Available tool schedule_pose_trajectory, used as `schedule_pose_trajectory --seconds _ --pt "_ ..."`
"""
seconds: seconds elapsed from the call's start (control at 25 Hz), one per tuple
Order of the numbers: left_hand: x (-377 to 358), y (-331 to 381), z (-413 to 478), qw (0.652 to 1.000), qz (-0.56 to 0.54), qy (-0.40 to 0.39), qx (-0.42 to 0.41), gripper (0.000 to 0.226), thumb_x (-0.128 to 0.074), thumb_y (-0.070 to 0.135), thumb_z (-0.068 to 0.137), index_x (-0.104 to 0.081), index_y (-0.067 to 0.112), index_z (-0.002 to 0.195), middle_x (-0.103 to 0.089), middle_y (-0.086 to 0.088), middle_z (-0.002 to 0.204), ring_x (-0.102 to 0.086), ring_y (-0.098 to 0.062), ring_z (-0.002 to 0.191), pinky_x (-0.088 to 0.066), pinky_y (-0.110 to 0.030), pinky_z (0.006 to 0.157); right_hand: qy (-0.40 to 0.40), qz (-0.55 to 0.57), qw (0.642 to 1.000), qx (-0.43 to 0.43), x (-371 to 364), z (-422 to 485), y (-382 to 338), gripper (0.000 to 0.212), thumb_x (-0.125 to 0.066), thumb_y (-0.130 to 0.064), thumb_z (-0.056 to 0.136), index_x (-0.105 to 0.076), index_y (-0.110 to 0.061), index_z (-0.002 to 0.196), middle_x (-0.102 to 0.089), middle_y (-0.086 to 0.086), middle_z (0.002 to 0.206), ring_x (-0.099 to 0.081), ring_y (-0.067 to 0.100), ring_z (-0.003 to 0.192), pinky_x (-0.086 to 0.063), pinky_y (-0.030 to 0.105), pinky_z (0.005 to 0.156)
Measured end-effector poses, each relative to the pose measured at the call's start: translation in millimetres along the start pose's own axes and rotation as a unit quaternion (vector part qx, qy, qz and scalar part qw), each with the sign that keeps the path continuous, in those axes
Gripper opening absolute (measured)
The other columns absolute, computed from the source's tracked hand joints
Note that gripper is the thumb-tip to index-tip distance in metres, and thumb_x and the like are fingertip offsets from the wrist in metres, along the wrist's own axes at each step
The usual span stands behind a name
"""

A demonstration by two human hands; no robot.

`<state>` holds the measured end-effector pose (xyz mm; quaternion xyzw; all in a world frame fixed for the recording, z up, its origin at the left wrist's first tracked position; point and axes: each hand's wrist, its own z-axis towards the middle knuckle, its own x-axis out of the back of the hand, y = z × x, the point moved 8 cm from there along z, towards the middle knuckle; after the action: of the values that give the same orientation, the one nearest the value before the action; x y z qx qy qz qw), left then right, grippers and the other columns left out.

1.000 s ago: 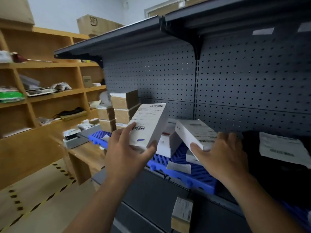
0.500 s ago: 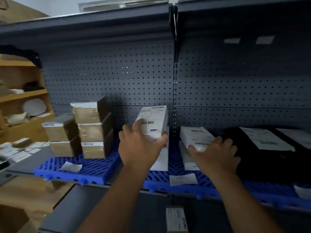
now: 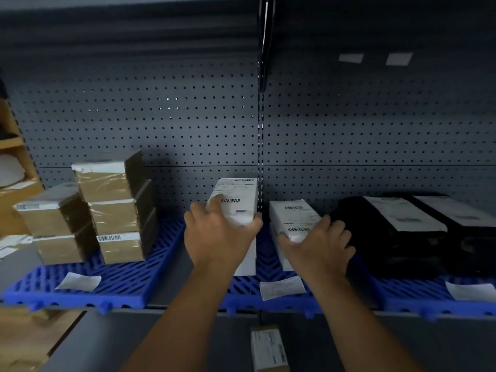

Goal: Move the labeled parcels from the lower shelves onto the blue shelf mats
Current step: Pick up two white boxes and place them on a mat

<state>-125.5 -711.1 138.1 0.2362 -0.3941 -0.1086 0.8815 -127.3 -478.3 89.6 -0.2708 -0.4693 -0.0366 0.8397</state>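
Note:
My left hand (image 3: 214,234) grips a white labeled parcel (image 3: 237,200), held upright above the blue shelf mat (image 3: 128,285), just left of the shelf's centre post. Below it another white box (image 3: 248,260) stands on the mat, partly hidden by my hand. My right hand (image 3: 322,244) rests on the near end of a second white labeled parcel (image 3: 292,214), which lies on top of another white box (image 3: 281,260) on the mat. One more labeled parcel (image 3: 269,347) sits on the lower shelf at the bottom edge.
Stacked brown taped cartons (image 3: 115,208) fill the mat's left part. Black bagged parcels with white labels (image 3: 402,232) lie to the right. Loose paper slips (image 3: 79,281) lie along the mat's front. A grey pegboard wall (image 3: 161,116) backs the shelf; wooden shelving (image 3: 13,167) stands far left.
The view swung right and closer to the shelf. My left hand carried its parcel further in toward the pegboard; my right hand stayed on the second white parcel.

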Motion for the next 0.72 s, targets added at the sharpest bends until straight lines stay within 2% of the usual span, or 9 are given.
schedule_pose_trajectory --seconds 0.08,0.16,0.28,0.4,0.56,0.72 --pt "-4.1 0.7 0.1 1.0 0.026 -0.004 -0.001 0.101 -0.055 0.087 0.061 -0.053 0.023 0.139 -0.051 -0.008 0.125 -0.049 -0.03 0.115 -0.048 -0.042 0.089 -0.007 -0.001 1.0 -0.002 -6.3 1.7 2.9 0.113 -0.055 -0.082 0.067 -0.031 -0.005 0.145 -0.039 0.014 0.133 -0.038 0.033 0.119 -0.038 0.049 0.094" --pt "-5.4 2.5 -2.1 0.999 0.052 -0.011 -0.004 0.107 -0.043 0.091 0.06 -0.051 0.021 0.14 -0.05 -0.009 0.124 -0.05 -0.031 0.113 -0.045 -0.043 0.092 -0.015 -0.005 1.0 -0.004 -11.6 -0.2 6.3 0.115 -0.054 -0.082 0.067 -0.027 -0.004 0.148 -0.037 0.014 0.134 -0.037 0.033 0.12 -0.038 0.049 0.094" --pt "-9.9 0.5 -1.3 0.996 0.087 -0.034 -0.005 0.12 -0.029 0.1 0.058 -0.039 0.019 0.146 -0.043 -0.011 0.134 -0.047 -0.033 0.12 -0.044 -0.047 0.098 -0.026 -0.017 0.999 -0.003 -20.7 -0.7 10.0 0.122 -0.056 -0.082 0.065 -0.02 -0.004 0.152 -0.033 0.015 0.139 -0.034 0.035 0.122 -0.038 0.052 0.096" --pt "-7.1 -1.4 -11.8 0.998 0.044 -0.019 -0.03 0.125 -0.037 0.101 0.058 -0.028 0.018 0.151 -0.039 -0.01 0.143 -0.046 -0.033 0.126 -0.043 -0.05 0.101 -0.026 -0.003 1.0 0.003 -22.4 -6.3 13.7 0.128 -0.059 -0.083 0.061 -0.014 -0.007 0.154 -0.03 0.014 0.141 -0.033 0.035 0.123 -0.036 0.053 0.097" --pt "-5.4 -7.6 -26.5 0.997 -0.043 0.0 -0.064 0.127 -0.056 0.093 0.061 -0.018 0.018 0.157 -0.035 -0.01 0.147 -0.042 -0.029 0.132 -0.042 -0.049 0.105 0.007 0.024 0.999 0.046 -21.3 -15.2 12.2 0.121 -0.066 -0.075 0.061 -0.023 -0.009 0.152 -0.037 0.013 0.136 -0.037 0.033 0.118 -0.037 0.05 0.095" --pt "-8.1 -26.1 -45.5 0.989 -0.143 -0.001 -0.04 0.14 -0.069 0.088 0.059 0.004 0.024 0.161 -0.031 -0.007 0.151 -0.039 -0.027 0.138 -0.044 -0.053 0.108 0.006 0.027 0.998 0.058 -20.6 -16.1 12.0 0.118 -0.063 -0.077 0.061 -0.025 -0.01 0.152 -0.037 0.012 0.136 -0.037 0.032 0.118 -0.038 0.049 0.095"
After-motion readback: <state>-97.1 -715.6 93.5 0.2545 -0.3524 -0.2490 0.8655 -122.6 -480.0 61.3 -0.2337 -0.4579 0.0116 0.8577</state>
